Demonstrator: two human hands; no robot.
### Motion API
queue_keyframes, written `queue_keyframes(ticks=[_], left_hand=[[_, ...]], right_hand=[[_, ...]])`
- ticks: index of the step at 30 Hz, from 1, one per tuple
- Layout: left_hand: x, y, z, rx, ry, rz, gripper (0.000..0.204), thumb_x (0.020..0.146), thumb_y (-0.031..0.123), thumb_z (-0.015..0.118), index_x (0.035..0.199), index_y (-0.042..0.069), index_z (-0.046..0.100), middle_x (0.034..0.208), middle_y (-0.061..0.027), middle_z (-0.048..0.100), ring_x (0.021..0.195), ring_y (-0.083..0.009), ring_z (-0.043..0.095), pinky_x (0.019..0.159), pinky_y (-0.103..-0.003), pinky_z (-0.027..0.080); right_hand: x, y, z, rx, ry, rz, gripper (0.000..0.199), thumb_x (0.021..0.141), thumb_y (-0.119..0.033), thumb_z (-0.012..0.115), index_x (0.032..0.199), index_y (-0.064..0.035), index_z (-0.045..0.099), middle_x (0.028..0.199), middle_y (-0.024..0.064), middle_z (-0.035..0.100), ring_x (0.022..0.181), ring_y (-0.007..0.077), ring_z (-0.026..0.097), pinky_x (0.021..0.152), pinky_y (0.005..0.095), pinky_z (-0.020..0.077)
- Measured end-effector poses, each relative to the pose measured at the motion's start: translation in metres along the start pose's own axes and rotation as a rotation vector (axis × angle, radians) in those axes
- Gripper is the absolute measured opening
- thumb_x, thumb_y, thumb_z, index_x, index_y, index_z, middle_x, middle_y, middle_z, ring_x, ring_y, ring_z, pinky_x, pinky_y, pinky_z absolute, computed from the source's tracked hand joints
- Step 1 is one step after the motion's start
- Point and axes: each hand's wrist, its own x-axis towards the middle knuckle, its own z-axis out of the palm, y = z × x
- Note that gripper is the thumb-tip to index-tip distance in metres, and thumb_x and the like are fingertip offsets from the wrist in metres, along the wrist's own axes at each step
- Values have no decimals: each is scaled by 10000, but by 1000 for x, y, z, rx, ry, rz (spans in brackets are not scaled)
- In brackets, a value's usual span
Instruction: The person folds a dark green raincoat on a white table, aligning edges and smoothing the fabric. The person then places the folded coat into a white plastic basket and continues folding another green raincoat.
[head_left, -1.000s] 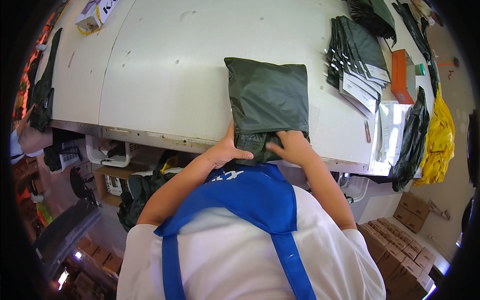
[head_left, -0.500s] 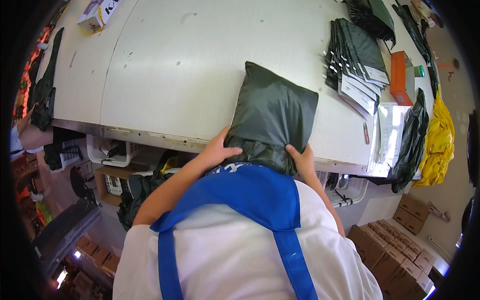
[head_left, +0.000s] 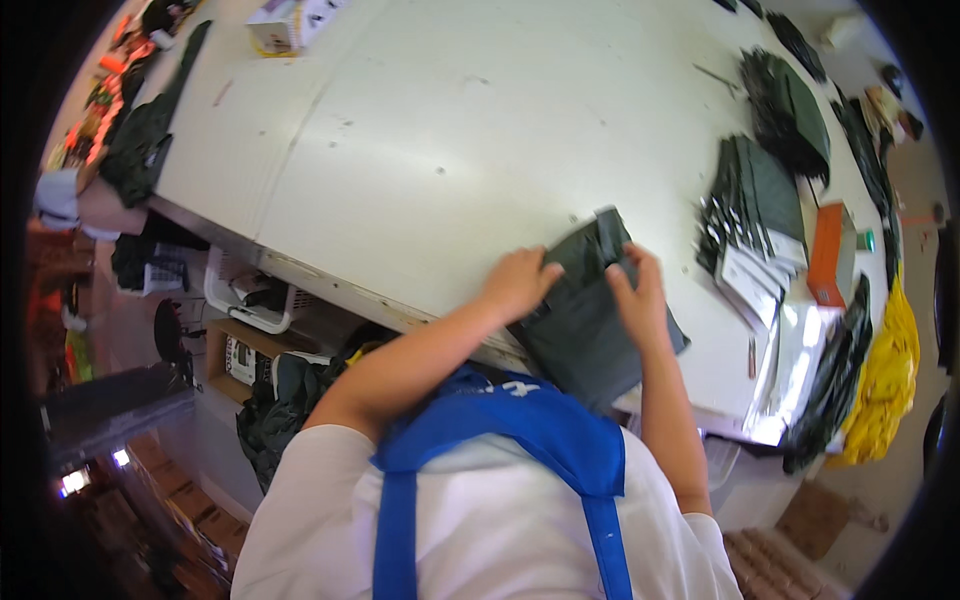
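Observation:
A filled dark green plastic bag (head_left: 590, 335) lies tilted over the table's near edge, its near end against my blue apron. A narrow folded strip crosses its far end. My left hand (head_left: 522, 287) grips the bag's left edge near the far end, thumb on the bag and fingers bent over its side. On the opposite side my right hand (head_left: 640, 300) holds the far right part, thumb on top and fingers curled near the strip. Motion smears the fingers a little. The bag's underside is hidden.
Fanned dark green bags with white labels (head_left: 757, 215) lie to the right, beside an orange box (head_left: 830, 255), papers (head_left: 797, 345) and a small knife (head_left: 752, 357). Yellow plastic (head_left: 880, 370) hangs off the right side. White baskets (head_left: 250, 290) sit under the table (head_left: 400, 210). Someone's arm (head_left: 95, 185) shows at far left.
The bag has turned, with its folded strip now at the far end rather than near me. Both hands have moved from its near end to its far end. The whole view has shifted.

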Motion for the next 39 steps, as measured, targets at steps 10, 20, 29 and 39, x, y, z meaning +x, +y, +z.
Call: queue_keyframes(ticks=[10, 20, 29, 39], left_hand=[[24, -25, 11, -204, -335, -143, 717, 829, 599, 525, 1110, -59, 564, 1050, -273, 606, 972, -408, 583, 844, -430, 466], [18, -12, 22, -922, -669, -231, 539, 853, 410, 630, 1193, -4, 561, 1111, -131, 615, 961, -191, 602, 797, -348, 509], [8, 8, -2, -1084, -854, -402, 354, 946, 348, 478, 1104, 62, 614, 1084, -55, 631, 951, -148, 604, 775, -299, 491], [10, 31, 7, 206, -583, 291, 243, 804, 203, 530, 925, 51, 675, 936, -193, 659, 846, -326, 655, 713, -394, 524]], right_hand=[[52, 61, 38, 140, -136, 246, 450, 775, -311, 702, 1100, -32, 567, 1028, 133, 561, 988, 267, 527, 866, 365, 429], [44, 32, 17, 192, -334, 230, 465, 756, -315, 723, 1098, -25, 598, 1097, 157, 571, 1064, 276, 530, 915, 360, 417], [40, 3, -46, 378, -637, 416, 480, 701, -285, 750, 1061, 1, 612, 941, 67, 626, 881, 148, 566, 838, 278, 435], [20, -1, -49, 360, -605, 395, 392, 768, -237, 723, 1049, 15, 617, 901, 41, 629, 855, 119, 557, 806, 253, 443]])
